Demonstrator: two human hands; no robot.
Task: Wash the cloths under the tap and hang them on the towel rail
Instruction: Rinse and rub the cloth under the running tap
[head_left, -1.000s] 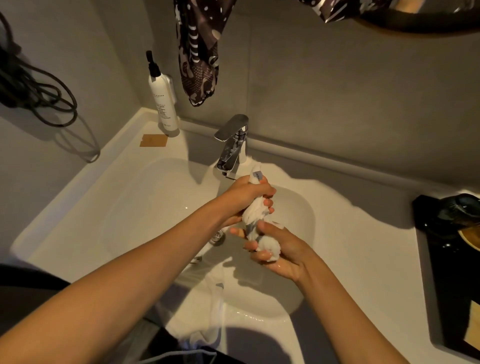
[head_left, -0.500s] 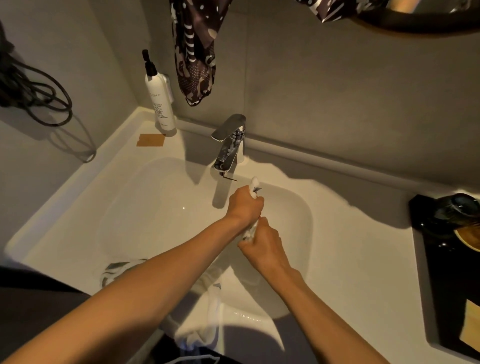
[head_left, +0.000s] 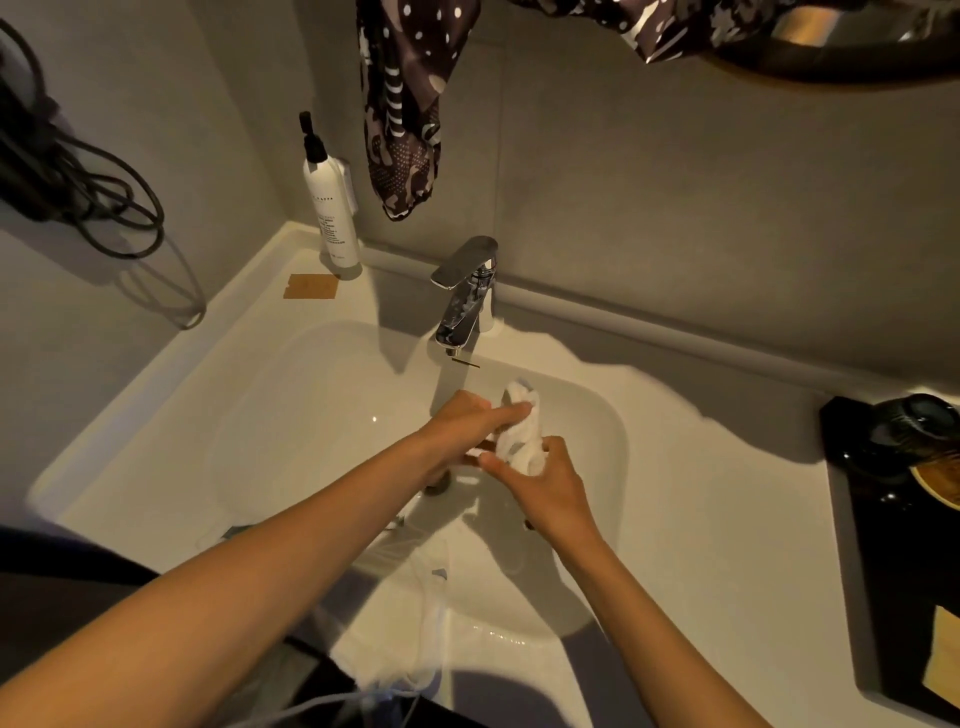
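Cloth wrung over the basin

Hands meet above the white sink (head_left: 675, 467), just in front of the chrome tap (head_left: 465, 296). The left hand (head_left: 470, 428) comes in from the left with its fingers stretched flat against a bunched white cloth (head_left: 522, 434); its grip from beneath is hidden, so how firmly it holds cannot be told. The right hand (head_left: 545, 483) is curled closed around the lower end of the same cloth, whose upper end pokes up past the left fingertips. A second white cloth (head_left: 410, 623) lies draped over the near rim of the sink, beneath the left forearm. On the wall above the tap a dark patterned cloth (head_left: 405, 104) hangs down. A white pump bottle (head_left: 332, 213) stands at the back left corner, beside a small brown card (head_left: 310, 286). Black cables (head_left: 78, 182) hang on the left wall.
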